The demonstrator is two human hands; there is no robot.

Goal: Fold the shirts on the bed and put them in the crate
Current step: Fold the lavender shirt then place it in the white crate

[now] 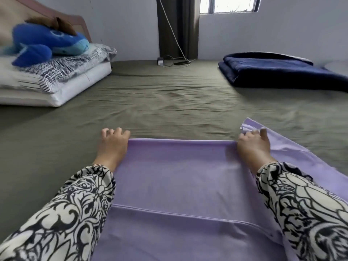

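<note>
A wide bed (pixel 160 102) covered in a creased olive-green sheet fills the room from the near edge to the far wall. On its near edge lies a lilac shirt (pixel 178 185), spread flat and doubled over, its far fold running straight between a person's two hands and a hemmed edge crossing the cloth closer to the camera. A loose flap of the same fabric trails off toward the right edge of the bed.

At the far right corner sits a folded navy blanket (pixel 278 70). At the far left corner, stacked pillows (pixel 56 81), one in a black-and-white check cover, carry a blue plush toy (pixel 47 44).

The person's arms, in black-and-white patterned sleeves (pixel 66 213), reach forward from the bottom of the frame. The left hand (pixel 113 146) rests at the left end of the fold with its fingers curled down at the cloth's corner; whether they actually pinch the fabric cannot be told from this angle. The right hand (pixel 253 147) grips the right end of the fold, fingers bunched around gathered cloth and thumb raised.

Against the far wall, beside a dark curtain (pixel 178 25) below a window (pixel 228 4), a white charger (pixel 160 62) and its cable lie on the far edge of the bed.
</note>
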